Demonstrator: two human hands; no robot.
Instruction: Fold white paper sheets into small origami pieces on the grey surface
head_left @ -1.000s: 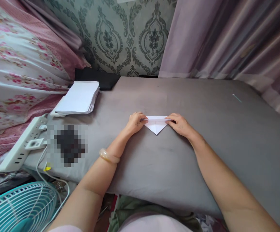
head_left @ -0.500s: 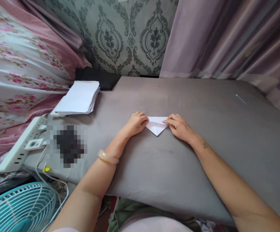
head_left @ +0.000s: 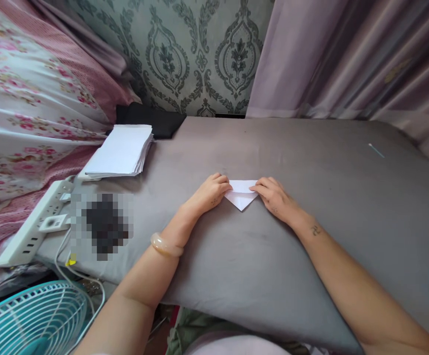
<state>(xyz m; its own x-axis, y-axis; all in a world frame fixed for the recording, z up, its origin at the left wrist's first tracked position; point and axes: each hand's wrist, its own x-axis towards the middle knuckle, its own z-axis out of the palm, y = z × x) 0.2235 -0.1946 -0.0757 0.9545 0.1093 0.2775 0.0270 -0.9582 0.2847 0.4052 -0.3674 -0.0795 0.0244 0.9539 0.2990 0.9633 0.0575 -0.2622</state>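
Upper flap's lower edge now lies closer to the six-o'clock tip of the white, pointed piece of folded paper [head_left: 241, 201] than half a second ago; right-hand fingers are still on it.

Fingers: left hand [head_left: 214, 188] pinches the paper's nine-o'clock corner; right hand [head_left: 275, 197] grips the three-o'clock corner, one fingertip resting on the flap.

Step (judged): turning the top band down. Next move would call for both corners held level and even pressure along the crease.

Outward: paper sits mid-front on the grey cloth-covered counter [head_left: 292, 162]. Thick stack of white paper sheets [head_left: 122, 150] at ten o'clock; thin pale-blue stick [head_left: 376, 150] at two.
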